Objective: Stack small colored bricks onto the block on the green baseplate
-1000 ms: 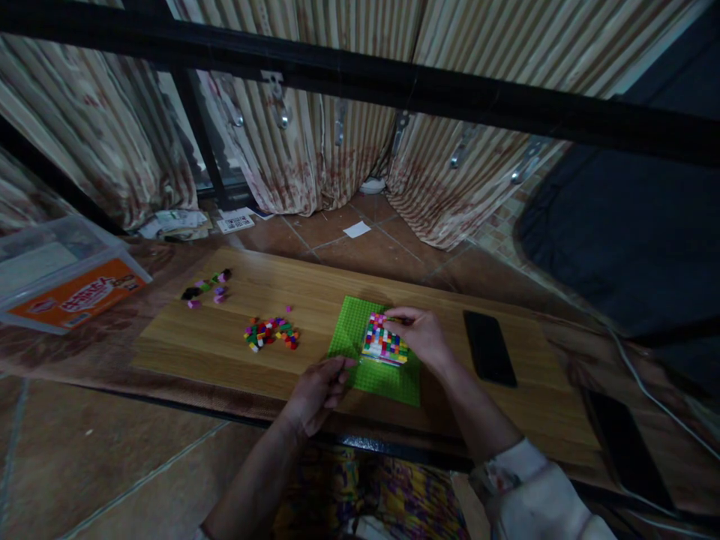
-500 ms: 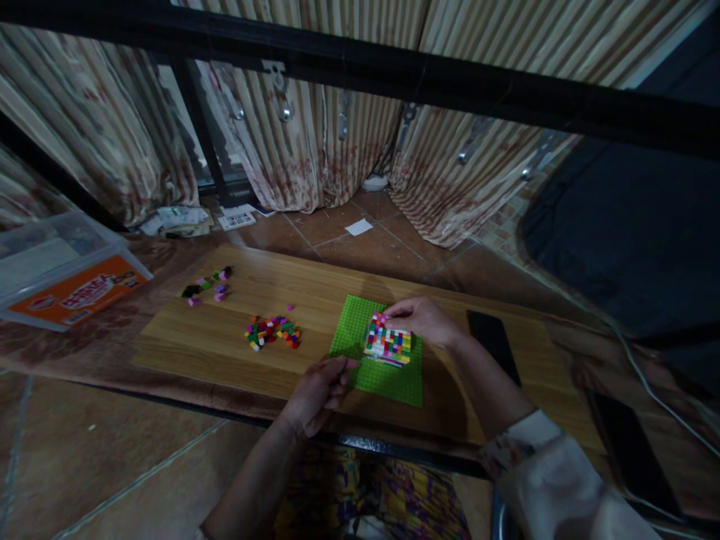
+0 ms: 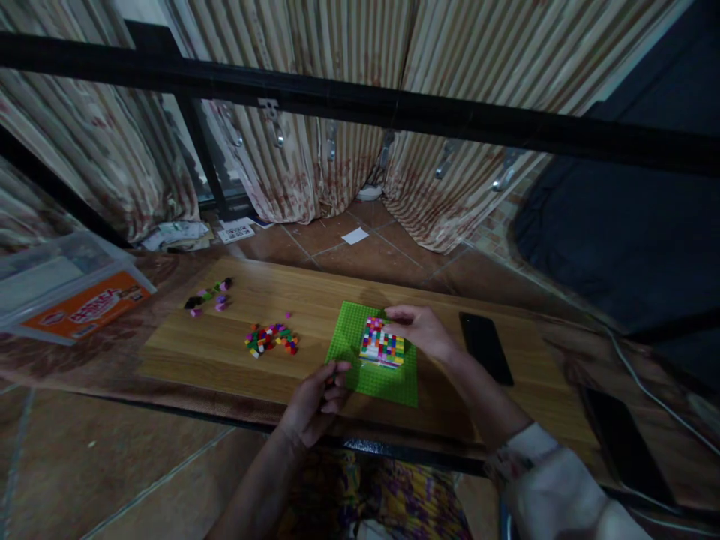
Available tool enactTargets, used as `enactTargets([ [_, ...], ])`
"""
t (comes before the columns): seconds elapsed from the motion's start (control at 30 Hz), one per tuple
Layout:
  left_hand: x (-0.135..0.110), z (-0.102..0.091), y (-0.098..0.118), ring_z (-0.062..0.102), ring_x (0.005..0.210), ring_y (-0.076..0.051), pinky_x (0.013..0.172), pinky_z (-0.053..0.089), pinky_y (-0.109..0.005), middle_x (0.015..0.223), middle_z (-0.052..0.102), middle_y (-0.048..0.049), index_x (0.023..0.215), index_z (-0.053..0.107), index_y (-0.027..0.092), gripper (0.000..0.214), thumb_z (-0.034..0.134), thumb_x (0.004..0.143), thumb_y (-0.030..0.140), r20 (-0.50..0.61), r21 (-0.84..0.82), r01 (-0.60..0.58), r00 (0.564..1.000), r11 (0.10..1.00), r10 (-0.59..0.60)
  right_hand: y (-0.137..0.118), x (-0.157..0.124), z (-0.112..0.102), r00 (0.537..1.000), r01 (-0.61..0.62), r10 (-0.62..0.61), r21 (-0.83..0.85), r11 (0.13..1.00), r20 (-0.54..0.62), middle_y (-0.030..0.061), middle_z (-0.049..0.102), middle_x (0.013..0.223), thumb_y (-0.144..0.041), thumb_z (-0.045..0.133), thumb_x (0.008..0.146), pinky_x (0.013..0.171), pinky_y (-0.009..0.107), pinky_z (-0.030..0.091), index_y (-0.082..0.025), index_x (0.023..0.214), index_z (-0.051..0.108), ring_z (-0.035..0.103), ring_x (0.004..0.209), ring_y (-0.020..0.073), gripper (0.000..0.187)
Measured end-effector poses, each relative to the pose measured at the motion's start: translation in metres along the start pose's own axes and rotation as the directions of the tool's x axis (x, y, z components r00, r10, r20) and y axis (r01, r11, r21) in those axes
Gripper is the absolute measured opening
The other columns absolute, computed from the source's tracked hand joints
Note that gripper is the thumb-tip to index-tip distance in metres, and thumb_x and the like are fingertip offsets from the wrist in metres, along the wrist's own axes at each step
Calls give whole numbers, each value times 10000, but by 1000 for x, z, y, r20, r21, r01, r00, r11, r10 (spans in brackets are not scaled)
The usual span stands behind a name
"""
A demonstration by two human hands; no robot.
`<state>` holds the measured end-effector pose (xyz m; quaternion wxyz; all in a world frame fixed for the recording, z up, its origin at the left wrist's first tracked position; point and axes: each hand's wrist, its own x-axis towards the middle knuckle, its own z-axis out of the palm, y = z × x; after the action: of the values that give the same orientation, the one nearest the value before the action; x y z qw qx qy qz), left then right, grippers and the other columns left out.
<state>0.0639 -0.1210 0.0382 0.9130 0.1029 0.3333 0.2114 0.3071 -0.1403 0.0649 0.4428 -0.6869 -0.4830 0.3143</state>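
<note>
A green baseplate lies on the wooden board, with a block of many-coloured small bricks built on it. My right hand rests against the block's far right corner, fingers pinched at its top edge. My left hand presses the baseplate's near left edge, fingers curled on it. A loose pile of coloured bricks lies left of the plate. A smaller group of purple, green and black bricks sits farther left.
A black phone lies right of the baseplate and another dark phone at the far right, with a cable. A clear plastic box with an orange label stands at left. A black metal bar crosses above; curtains hang behind.
My right hand has stayed at the brick block, shifting slightly along its top corner. The left hand keeps holding the plate. The view has tilted a little.
</note>
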Motion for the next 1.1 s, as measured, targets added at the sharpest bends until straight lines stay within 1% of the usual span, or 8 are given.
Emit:
enactTargets([
  [0.1,-6,6,-3,370,431,-8,329,295,-87,649,465,13,912,604,83,140,500,853,157,8,-192,-15,1000,981,17,-5,-27,2,976,43,-36,30,999,-215,63,721,932,-337,727,676,793,345,518,-183,915,706,665,834,194,285],
  [0.2,-11,16,-9,564,609,-71,538,515,-160,758,582,-59,916,623,79,171,472,865,141,-40,-304,-72,997,950,62,-19,-62,12,953,87,-75,28,996,-295,44,719,862,-358,657,762,732,318,521,-199,872,709,661,762,181,200],
  [0.3,-15,26,-16,637,864,-160,783,553,-290,953,649,-121,942,638,81,199,465,871,146,-31,-329,-110,994,938,105,-34,-98,28,959,151,-147,-2,989,-241,36,707,866,-325,626,803,728,304,513,-222,866,705,651,801,181,144],
  [0.47,-23,35,-24,591,1081,-212,901,501,-350,1171,628,-124,1039,638,106,252,461,878,184,81,-289,-103,988,952,131,-50,-134,50,975,191,-195,-47,980,-107,26,682,891,-248,559,859,750,297,508,-246,911,682,636,824,166,133],
  [0.6,-28,38,-31,595,1074,-201,873,501,-328,1212,617,-108,1118,616,123,305,434,886,205,129,-246,-75,986,966,109,-51,-138,53,960,239,-259,-175,955,-103,35,665,932,-221,526,878,776,302,509,-248,954,668,619,872,171,164],
  [0.8,-27,35,-41,610,1013,-193,912,470,-341,1162,640,-115,1153,607,103,333,446,888,227,188,-244,-59,976,968,107,-43,-129,52,931,306,-362,-436,847,-51,50,625,1034,-207,510,880,854,350,488,-260,1069,648,574,971,199,240],
  [0.93,-26,33,-44,608,1013,-195,915,465,-334,1166,634,-123,1164,605,102,337,449,892,226,218,-260,-39,971,965,98,-39,-128,54,938,294,-346,-494,818,-14,42,619,971,-199,542,859,828,337,490,-257,987,670,569,935,201,190],
  [1.1,-26,32,-46,631,964,-195,903,483,-349,1123,654,-120,1137,615,96,315,463,882,200,178,-248,-19,982,969,65,-40,-130,52,941,291,-339,-501,815,-4,42,629,937,-196,523,866,822,348,479,-240,926,659,573,913,203,155],
])
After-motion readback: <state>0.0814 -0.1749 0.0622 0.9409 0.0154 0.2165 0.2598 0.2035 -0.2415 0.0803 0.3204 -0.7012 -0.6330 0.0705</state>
